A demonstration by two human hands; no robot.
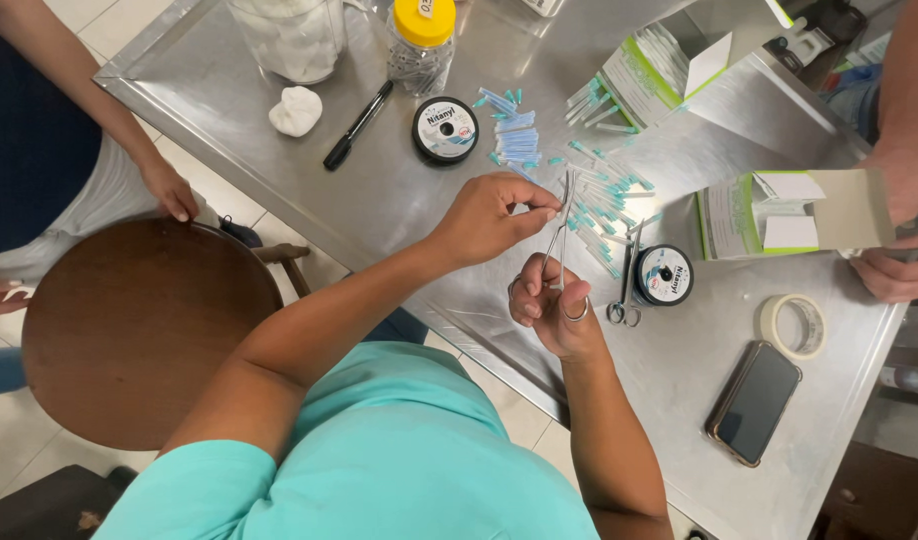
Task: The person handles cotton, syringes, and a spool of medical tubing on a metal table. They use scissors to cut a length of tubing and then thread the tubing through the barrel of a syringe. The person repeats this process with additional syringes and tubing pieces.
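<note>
At the far left another person's hand (169,190) rests on the edge of a round brown wooden stool (129,330), beside the steel table (399,200). On the table lie a white cotton ball (296,110), a black marker (358,125) and a round black-rimmed thread spool (445,130). The person's left hand (489,215) is pinched shut, thumb and fingertips closed at the tip of the needle holder (564,235), though what they grip is too fine to see. The needle holder is slim, shiny steel, held upright just above the table's near edge, its ring handles in the right hand (554,310), whose fingers curl tightly around them. Just right lies a scatter of teal-capped needles (604,215), then steel scissors (627,290), a second spool (665,275), a tape roll (792,326) and a dark phone (754,402).
</note>
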